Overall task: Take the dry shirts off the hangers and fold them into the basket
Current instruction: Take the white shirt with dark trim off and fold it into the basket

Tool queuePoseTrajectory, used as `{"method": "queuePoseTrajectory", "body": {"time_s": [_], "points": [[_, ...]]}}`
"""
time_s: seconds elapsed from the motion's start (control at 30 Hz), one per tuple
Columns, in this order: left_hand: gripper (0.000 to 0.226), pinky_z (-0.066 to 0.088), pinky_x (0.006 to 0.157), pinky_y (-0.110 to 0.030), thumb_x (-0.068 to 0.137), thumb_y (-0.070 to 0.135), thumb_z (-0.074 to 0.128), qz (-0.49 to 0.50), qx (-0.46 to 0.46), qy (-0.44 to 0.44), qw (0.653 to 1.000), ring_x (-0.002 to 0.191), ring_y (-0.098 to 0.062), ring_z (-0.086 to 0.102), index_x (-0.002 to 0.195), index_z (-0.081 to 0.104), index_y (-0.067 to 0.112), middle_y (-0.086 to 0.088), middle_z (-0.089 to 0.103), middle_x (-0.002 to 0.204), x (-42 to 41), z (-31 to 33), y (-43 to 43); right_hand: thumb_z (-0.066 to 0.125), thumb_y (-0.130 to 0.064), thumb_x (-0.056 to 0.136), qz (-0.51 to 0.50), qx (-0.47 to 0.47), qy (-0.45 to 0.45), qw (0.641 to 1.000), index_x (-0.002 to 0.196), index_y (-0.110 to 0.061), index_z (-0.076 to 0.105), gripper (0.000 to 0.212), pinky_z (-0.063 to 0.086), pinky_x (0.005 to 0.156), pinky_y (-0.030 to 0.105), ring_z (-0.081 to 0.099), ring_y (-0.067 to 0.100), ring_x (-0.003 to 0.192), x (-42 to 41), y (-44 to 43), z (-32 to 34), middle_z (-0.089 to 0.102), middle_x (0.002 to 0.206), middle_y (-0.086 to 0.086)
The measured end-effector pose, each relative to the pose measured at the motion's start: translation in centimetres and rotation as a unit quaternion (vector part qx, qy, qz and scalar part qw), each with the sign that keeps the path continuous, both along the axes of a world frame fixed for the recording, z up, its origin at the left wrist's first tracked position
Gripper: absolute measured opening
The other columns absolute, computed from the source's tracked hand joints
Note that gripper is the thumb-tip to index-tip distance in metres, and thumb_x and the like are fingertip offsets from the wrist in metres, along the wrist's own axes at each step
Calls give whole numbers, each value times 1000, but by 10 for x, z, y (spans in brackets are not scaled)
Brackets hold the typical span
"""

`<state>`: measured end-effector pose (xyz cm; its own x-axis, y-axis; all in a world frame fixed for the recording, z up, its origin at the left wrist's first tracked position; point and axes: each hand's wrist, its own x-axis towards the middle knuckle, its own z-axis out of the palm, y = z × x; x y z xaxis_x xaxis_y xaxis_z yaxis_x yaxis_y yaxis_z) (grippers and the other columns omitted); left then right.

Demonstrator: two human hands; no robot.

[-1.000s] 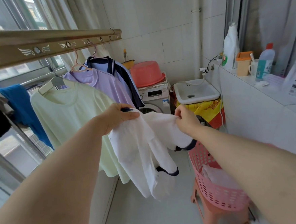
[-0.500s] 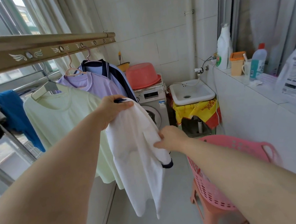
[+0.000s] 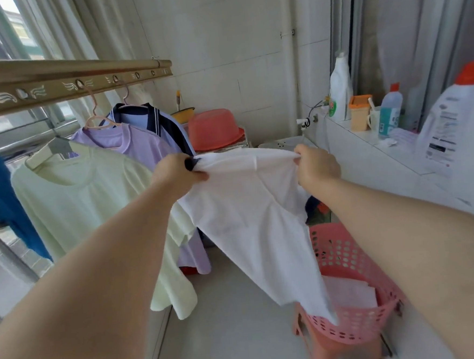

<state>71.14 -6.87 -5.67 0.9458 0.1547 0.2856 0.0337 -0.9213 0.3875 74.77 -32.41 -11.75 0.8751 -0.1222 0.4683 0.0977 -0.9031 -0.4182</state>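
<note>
Two hands, left hand (image 3: 178, 172) and right hand (image 3: 314, 165), are pinching a light, limp white cotton shirt (image 3: 258, 220) by its top edge, fingers clamped, above the pink perforated plastic basket (image 3: 361, 327).

white shirt (image 3: 256, 206): off hanger, spread out | above pink basket (image 3: 361, 322) | three shirts hung

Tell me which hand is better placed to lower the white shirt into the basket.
Right, probably. The right hand grips the white shirt directly above the basket; the left hand holds the other end, over by the hanging shirts.
</note>
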Motion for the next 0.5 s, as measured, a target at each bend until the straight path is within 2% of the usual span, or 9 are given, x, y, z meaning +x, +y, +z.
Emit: {"method": "queuePoseTrajectory", "body": {"time_s": [0.07, 0.17, 0.23, 0.33, 0.4, 0.5], "points": [[28, 37, 68, -30, 81, 25, 72, 3, -63, -61, 996, 84, -26, 54, 106, 66, 13, -6, 58, 88, 10, 4, -15, 35, -9, 98, -22, 63, -30, 997, 106, -10, 55, 21, 36, 65, 33, 50, 27, 83, 8, -14, 6, 58, 93, 9], [29, 40, 67, -31, 84, 24, 64, 4, -62, -130, 990, 90, -28, 57, 113, 63, 18, -3, 62, 93, 31, 7, -42, 40, -5, 94, -27, 119, -75, 990, 107, -11, 57, 23, 46, 75, 37, 58, 29, 93, 23, -37, 13, 64, 104, 12], [33, 48, 76, -37, 85, 27, 61, 19, -67, -160, 985, 96, -29, 58, 118, 61, 22, -4, 66, 103, 51, 10, -61, 41, -6, 92, -23, 160, -103, 981, 109, -14, 60, 27, 48, 78, 34, 59, 26, 96, 32, -55, 16, 65, 108, 9], [36, 48, 83, -42, 89, 27, 58, 38, -52, -168, 984, 106, -35, 58, 124, 57, 19, -11, 65, 116, 77, 16, -88, 40, -5, 92, -20, 179, -115, 977, 112, -13, 63, 32, 43, 76, 30, 59, 28, 100, 46, -78, 19, 65, 110, 11], [34, 45, 78, -38, 90, 24, 56, 18, -72, -143, 987, 106, -35, 58, 124, 57, 15, -12, 64, 117, 96, 17, -111, 40, -3, 93, -40, 163, -89, 982, 109, -7, 63, 28, 39, 73, 29, 59, 31, 100, 58, -97, 21, 65, 110, 15], [30, 37, 72, -31, 91, 20, 55, -17, -101, -117, 988, 97, -27, 57, 121, 58, 17, -9, 64, 115, 121, 14, -147, 42, -5, 96, -78, 163, -44, 983, 110, -4, 62, 25, 40, 77, 30, 58, 32, 103, 74, -127, 17, 64, 113, 16]]}}
